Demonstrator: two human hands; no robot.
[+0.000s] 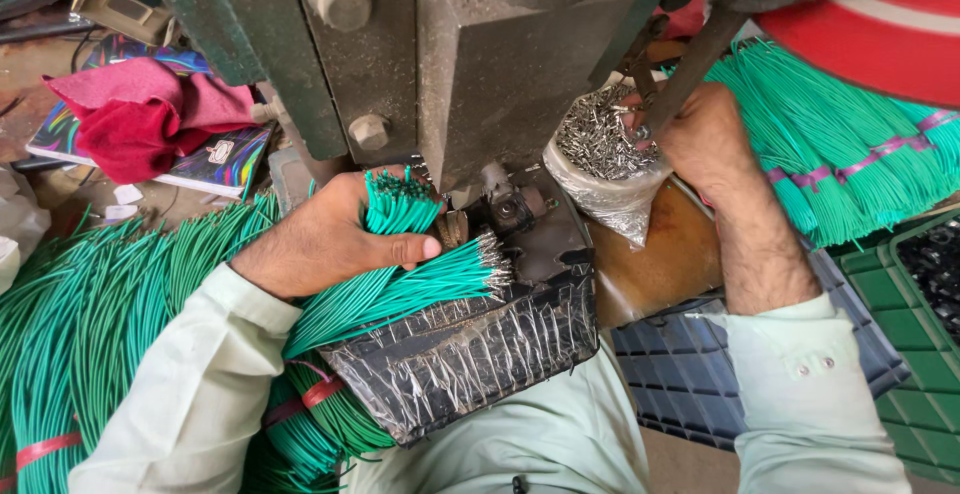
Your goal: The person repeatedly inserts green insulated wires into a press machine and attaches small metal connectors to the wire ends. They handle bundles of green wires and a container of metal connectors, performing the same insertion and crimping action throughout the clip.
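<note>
My left hand (335, 239) grips a bunch of green wires (400, 289) in front of the dark metal press (480, 64). Some wire ends carry small metal tips (495, 264) and lie fanned over a black tray wrapped in clear film (470, 354). Other wire ends stick up above my fingers near the press base. My right hand (700, 139) reaches into a clear plastic bag of small metal terminals (600, 149) to the right of the press, its fingertips buried among the pieces.
Long bundles of green wire (80, 344) tied with red bands lie at the left. More bundles (840, 144) lie at the right. A red cloth (140, 114) on a colourful book sits at the back left. A green crate (910, 354) and a dark crate (690, 374) stand at the right.
</note>
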